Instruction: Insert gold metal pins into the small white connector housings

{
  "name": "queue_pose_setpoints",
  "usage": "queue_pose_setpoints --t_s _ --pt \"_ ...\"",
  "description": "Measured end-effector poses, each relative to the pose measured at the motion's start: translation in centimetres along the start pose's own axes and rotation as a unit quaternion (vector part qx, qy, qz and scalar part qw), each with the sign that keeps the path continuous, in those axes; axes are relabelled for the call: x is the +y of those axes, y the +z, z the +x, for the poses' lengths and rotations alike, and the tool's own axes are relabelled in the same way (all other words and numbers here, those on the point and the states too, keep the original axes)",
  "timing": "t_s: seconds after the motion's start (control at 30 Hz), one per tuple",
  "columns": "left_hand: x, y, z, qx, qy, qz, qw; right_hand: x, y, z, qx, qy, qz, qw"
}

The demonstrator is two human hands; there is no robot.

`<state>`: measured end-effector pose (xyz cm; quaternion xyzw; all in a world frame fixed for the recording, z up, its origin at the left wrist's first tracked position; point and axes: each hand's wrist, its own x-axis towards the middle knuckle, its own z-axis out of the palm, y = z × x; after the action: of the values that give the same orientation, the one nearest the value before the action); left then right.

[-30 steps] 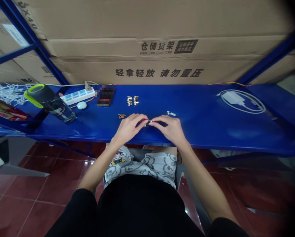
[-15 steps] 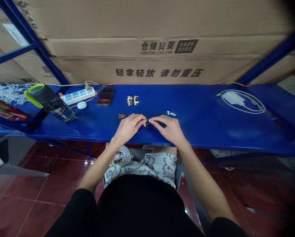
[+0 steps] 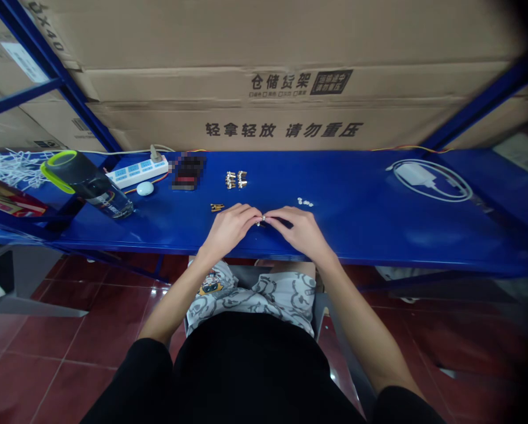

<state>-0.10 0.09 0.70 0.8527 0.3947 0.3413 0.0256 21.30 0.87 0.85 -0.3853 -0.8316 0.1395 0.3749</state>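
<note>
Backdrop: Large cardboard box (image 3: 299, 35) panels stand behind a blue metal table (image 3: 378, 229), set over a red tiled floor (image 3: 38, 377).
Finished-looking group: Toward the back of the table, two short rows of brass pieces with white parts on them (image 3: 231, 180) lie side by side; by their look, these are the ones already put together.
Loose brass: A small cluster of bare brass pieces (image 3: 217, 207) lies just beyond the left hand (image 3: 232, 227), with no white part to be seen on them.
Loose white: A few small white pieces (image 3: 305, 202) sit just beyond the right hand (image 3: 304, 231), apart from any brass.
Progress: Judged by these groups, the work appears well past its start, with a handful of parts unjoined; an exact count is too small to make out.
Between the hands: A small piece (image 3: 264, 218) is held over the table near its front edge, and another tiny item (image 3: 258, 224) shows just below the fingers.
Left grip: Thumb and fingertips are closed in a pinch at the small piece.
Right grip: Thumb and forefinger pinch it from the other side, almost meeting the left; how its parts fit is hidden.
</note>
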Motion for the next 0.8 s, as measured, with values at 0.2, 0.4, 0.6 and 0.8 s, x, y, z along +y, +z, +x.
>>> queue_pose_setpoints --t_s 0.2,0.4,0.6,0.8 --pt "0.15 0.13 0.12 0.031 -0.048 0.003 0.998 -0.09 -0.13 0.15 0.024 0.013 -0.015 0.999" --pt "0.12 0.20 0.17 0.008 -0.107 0.003 0.994 0.51 0.13 0.25 0.024 0.054 -0.060 0.996" --pt "0.31 -0.25 0.30 -0.022 -0.135 -0.018 0.991 0.77 0.53 0.42 -0.009 0.034 -0.145 0.989" --pt "-0.03 -0.19 0.22 -0.019 -0.146 -0.026 0.989 0.50 0.59 0.40 -0.037 0.013 -0.155 0.987"
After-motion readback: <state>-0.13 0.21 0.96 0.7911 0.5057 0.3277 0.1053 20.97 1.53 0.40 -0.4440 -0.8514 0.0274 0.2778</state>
